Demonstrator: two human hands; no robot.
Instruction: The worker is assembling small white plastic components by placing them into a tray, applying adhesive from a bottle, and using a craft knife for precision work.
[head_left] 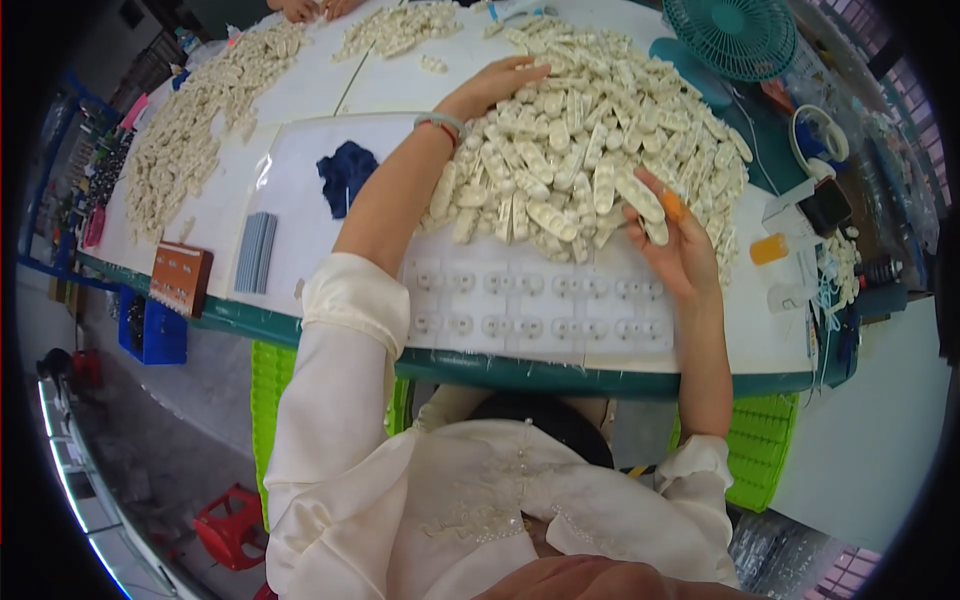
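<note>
A large heap of cream, elongated moulded pieces (560, 140) covers the middle of the table. My left hand (497, 86) reaches across to the heap's far left side, its fingers stretched out over the edge of the pieces. At the heap's near right side, my right hand (680, 240) holds one cream elongated piece (640, 196) between thumb and fingers; one finger wears an orange cover. Between my forearms lies a clear tray (540, 307) with two rows of small round fittings, close to the near table edge.
On the left are a dark blue cloth (345, 178), grey-blue strips (257, 252), a brown block (181, 277) and another heap of pieces (180, 150). A teal fan (735, 35), tape roll (818, 135) and orange-capped container (769, 249) stand right. Another person's hands (315, 10) are at the far edge.
</note>
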